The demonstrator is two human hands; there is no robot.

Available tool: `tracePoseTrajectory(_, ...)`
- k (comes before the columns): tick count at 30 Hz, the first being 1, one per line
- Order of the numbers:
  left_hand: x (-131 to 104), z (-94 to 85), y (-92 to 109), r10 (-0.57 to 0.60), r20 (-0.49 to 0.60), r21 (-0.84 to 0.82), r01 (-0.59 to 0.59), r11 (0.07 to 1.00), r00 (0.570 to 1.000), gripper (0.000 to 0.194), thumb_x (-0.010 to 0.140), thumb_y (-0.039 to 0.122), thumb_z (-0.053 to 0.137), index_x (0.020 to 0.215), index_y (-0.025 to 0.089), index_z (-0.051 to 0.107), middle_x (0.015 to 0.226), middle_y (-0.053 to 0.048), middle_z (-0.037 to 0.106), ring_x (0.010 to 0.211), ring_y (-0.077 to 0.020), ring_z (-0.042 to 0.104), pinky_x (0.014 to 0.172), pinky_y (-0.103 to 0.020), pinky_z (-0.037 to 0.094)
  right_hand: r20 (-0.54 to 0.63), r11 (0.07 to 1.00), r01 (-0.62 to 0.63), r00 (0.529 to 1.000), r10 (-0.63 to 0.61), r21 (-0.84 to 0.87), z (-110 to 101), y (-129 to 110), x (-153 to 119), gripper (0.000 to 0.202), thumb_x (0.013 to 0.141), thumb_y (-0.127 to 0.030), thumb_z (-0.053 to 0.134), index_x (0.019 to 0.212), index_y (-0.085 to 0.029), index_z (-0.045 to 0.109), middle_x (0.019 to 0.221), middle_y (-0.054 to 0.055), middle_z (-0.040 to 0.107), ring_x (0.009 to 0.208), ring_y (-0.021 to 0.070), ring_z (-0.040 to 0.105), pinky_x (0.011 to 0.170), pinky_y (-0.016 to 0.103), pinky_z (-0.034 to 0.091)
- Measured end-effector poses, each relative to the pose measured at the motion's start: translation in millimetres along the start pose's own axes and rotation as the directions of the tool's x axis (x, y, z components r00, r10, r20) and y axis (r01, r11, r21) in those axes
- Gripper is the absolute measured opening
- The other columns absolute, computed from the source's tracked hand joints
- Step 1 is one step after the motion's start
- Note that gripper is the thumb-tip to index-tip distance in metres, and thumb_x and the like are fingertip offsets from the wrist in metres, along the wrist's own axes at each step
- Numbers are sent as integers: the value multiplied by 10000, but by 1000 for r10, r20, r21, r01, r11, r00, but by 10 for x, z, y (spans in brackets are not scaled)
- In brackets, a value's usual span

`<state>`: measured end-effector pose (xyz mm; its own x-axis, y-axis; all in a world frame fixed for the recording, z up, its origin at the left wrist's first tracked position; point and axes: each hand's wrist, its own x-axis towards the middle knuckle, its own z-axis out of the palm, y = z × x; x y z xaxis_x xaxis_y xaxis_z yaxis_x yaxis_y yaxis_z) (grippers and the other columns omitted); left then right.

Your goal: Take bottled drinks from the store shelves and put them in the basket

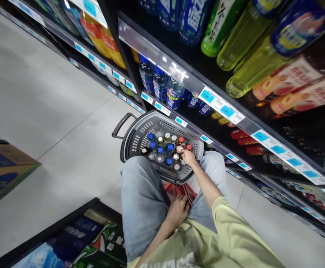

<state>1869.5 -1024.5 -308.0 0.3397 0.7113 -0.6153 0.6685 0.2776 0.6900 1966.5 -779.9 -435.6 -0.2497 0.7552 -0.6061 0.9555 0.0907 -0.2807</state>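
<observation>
A grey shopping basket [162, 124] with a black handle stands on the floor beside the shelves. Inside it are several upright bottles, with blue caps [160, 150], red caps [180, 140] and white caps. My right hand [189, 158] reaches into the basket's right side, its fingers closed on the light-coloured top of a bottle [180, 149]. Below the basket, between my knees, my left hand [178, 209] rests by a red object [174, 189]; its fingers are bent, and whether they grip anything is hidden.
Drink shelves [159, 54] with price tags run diagonally along the top and right. A cardboard box [9, 175] stands at the far left. Packaged drinks lie in a black-edged display [95, 230] at the bottom left. Grey tiled floor lies between.
</observation>
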Motion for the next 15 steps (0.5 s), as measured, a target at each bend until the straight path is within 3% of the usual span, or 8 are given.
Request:
tracePoseTrajectory(6, -5, 11, -30, 23, -38, 56, -21, 998, 999, 309, 1011, 207, 460, 1219, 171, 687, 1312, -168, 736, 1305, -292, 650, 1125, -391, 489, 77, 989, 94, 992, -103, 116, 15, 39, -338, 232, 905, -169, 736, 1085, -260, 851, 1080, 41, 831, 1046, 213, 769, 950, 256, 570)
tracePoseTrajectory(10, 17, 43, -66, 49, -61, 80, -44, 996, 997, 303, 1006, 205, 463, 1199, 176, 694, 1278, -159, 751, 1249, -283, 684, 1103, -383, 498, 10, 977, 100, 995, -104, 186, -45, 139, -540, 198, 906, -163, 737, 1062, -223, 842, 962, 50, 827, 954, 212, 780, 917, 279, 588)
tracePoseTrajectory(15, 39, 53, -69, 78, -92, 122, -66, 990, 993, 282, 1003, 222, 465, 1169, 211, 693, 1275, -119, 763, 1256, -254, 690, 1112, -356, 488, -127, 959, 97, 990, -65, 268, -277, 330, -812, 208, 947, -127, 660, 1067, -207, 809, 913, 23, 813, 860, 154, 763, 848, 226, 571)
